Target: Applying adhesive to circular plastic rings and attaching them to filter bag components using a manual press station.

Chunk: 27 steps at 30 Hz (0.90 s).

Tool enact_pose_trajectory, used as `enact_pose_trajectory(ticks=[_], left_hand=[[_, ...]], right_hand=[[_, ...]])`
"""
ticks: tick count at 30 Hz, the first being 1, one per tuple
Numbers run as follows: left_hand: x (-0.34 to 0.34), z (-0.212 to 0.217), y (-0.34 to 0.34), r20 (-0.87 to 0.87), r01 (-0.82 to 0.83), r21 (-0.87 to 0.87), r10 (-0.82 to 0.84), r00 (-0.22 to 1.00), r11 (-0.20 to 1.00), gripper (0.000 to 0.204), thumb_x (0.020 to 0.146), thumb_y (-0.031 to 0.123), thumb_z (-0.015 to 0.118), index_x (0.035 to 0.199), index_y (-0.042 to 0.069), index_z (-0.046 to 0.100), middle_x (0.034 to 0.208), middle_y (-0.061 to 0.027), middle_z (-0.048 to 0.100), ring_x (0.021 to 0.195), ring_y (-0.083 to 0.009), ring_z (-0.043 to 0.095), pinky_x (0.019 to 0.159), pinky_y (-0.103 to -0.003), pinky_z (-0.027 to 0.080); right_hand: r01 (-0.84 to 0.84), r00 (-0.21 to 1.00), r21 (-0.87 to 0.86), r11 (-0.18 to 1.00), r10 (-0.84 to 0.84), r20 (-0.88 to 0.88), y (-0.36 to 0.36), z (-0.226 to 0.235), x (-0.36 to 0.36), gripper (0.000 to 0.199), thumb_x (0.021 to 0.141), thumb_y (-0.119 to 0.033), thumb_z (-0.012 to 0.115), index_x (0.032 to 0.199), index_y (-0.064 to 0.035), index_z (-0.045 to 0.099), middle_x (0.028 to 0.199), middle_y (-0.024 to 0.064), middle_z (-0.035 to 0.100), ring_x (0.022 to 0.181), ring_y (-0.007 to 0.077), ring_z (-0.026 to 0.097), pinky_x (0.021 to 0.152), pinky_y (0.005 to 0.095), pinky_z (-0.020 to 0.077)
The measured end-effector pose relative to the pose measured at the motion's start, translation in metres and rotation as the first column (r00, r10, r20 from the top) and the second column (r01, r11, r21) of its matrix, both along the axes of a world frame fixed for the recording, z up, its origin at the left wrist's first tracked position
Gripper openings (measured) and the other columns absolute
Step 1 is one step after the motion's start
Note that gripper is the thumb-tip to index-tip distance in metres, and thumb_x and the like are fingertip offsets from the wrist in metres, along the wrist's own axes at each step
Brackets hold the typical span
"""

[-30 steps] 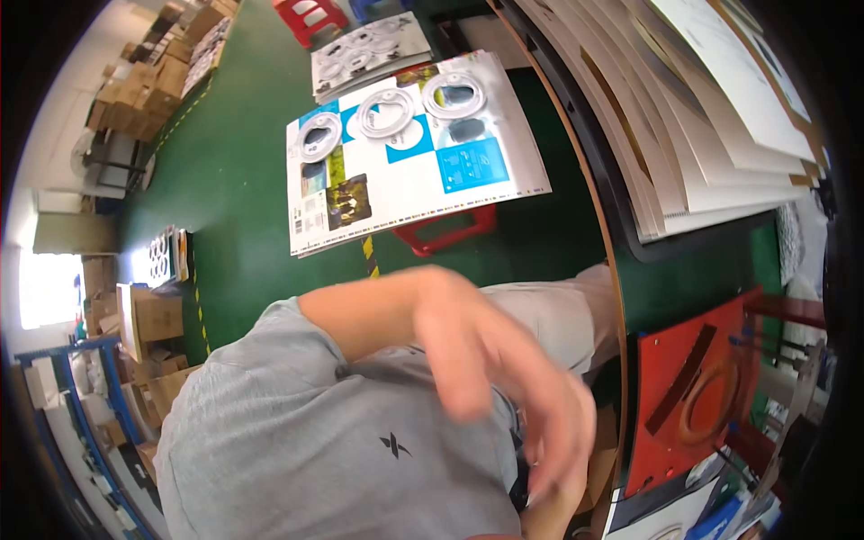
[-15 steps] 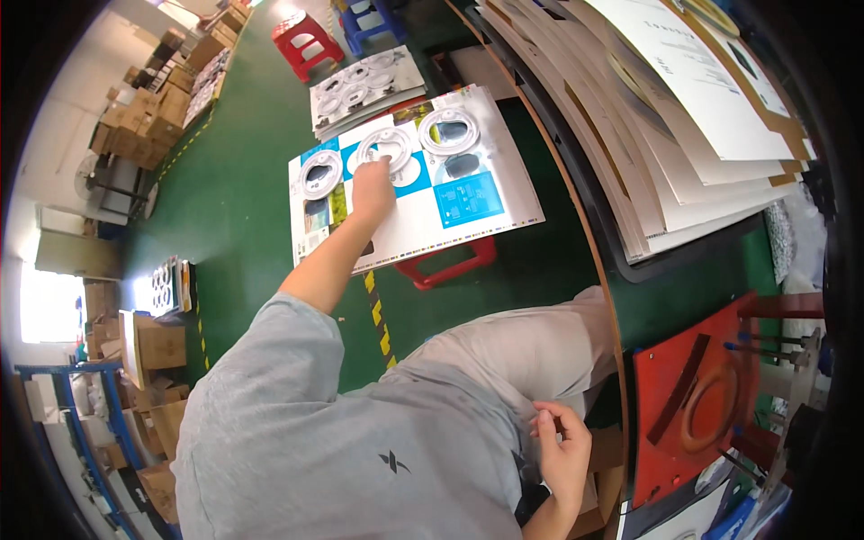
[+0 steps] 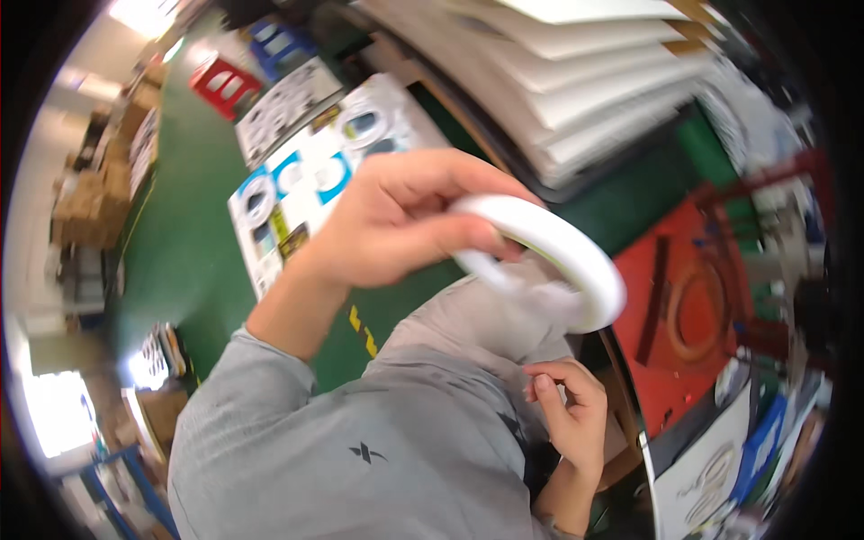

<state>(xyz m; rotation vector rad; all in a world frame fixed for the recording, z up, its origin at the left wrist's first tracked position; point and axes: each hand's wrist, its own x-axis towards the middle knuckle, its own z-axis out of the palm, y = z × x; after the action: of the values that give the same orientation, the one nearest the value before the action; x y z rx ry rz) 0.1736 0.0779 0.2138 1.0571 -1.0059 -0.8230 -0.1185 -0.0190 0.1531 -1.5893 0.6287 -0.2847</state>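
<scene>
My left hand [image 3: 405, 220] holds a thick white ring [image 3: 585, 256], raised and tilted, gripped at its left side between thumb and fingers. A yellow-green line shows along its inner edge; motion blurs the far side. Beyond that hand lies a stack of printed sheets [image 3: 310, 193], white with blue squares. White rings lie on it, one at its left [image 3: 258, 198] and another near its top right [image 3: 364, 126]. My right hand [image 3: 576, 409] rests low beside my lap with fingers loosely bent and a gap to the thumb. Nothing shows in it.
At right stands a green-topped bench [image 3: 621, 202] with a pile of large white sheets [image 3: 585, 81]. A red plate [image 3: 666, 315] with a circular groove is nearer. Another ring-bearing stack [image 3: 279, 108], a red stool [image 3: 225, 85] and a blue stool [image 3: 277, 45] stand farther off.
My left hand has lifted the middle white ring off the printed sheets and brought it rightward, close to me. The view has turned toward the bench. My right hand stays low.
</scene>
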Motion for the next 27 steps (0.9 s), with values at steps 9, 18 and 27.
enact_pose_trajectory(ticks=[9, 18, 27], left_hand=[[-0.127, -0.061, -0.147, 0.774, 0.28, -0.314, 0.074, 0.629, 0.907, 0.029, 0.084, 0.006, 0.074, 0.113, 0.007, 0.076, 0.125, -0.006, 0.076, 0.124, -0.0304, 0.068, 0.111, -0.049, 0.05], [-0.133, -0.062, -0.161, 0.836, 0.458, -0.099, -0.175, 0.519, 0.884, 0.036, 0.094, 0.004, 0.066, 0.13, 0.002, 0.067, 0.133, -0.0157, 0.07, 0.132, -0.0345, 0.063, 0.12, -0.05, 0.044], [-0.028, 0.094, -0.101, 0.792, 0.133, -0.401, 0.271, 0.547, 0.906, 0.026, 0.091, -0.012, 0.068, 0.116, -0.007, 0.071, 0.116, -0.0188, 0.076, 0.102, -0.0277, 0.076, 0.082, -0.038, 0.061]], right_hand=[[0.496, 0.863, -0.116, 0.86, -0.473, 0.179, 0.0, 0.025, -0.061, 0.012, 0.099, 0.0, 0.067, 0.105, 0.004, 0.077, 0.086, 0.0097, 0.069, 0.074, 0.0151, 0.068, 0.067, 0.0259, 0.0509], [0.514, 0.771, -0.788, 0.34, -0.586, 0.25, -0.057, 0.037, -0.044, 0.031, 0.101, -0.005, 0.063, 0.13, 0.0027, 0.069, 0.127, 0.018, 0.07, 0.12, 0.0376, 0.065, 0.105, 0.043, 0.0485], [-0.029, 0.856, -0.858, 0.512, -0.431, -0.287, -0.033, 0.016, -0.039, 0.086, 0.091, -0.031, 0.075, 0.16, 0.0045, 0.038, 0.17, 0.0231, 0.033, 0.16, 0.0432, 0.025, 0.127, 0.0654, 0.0157]])
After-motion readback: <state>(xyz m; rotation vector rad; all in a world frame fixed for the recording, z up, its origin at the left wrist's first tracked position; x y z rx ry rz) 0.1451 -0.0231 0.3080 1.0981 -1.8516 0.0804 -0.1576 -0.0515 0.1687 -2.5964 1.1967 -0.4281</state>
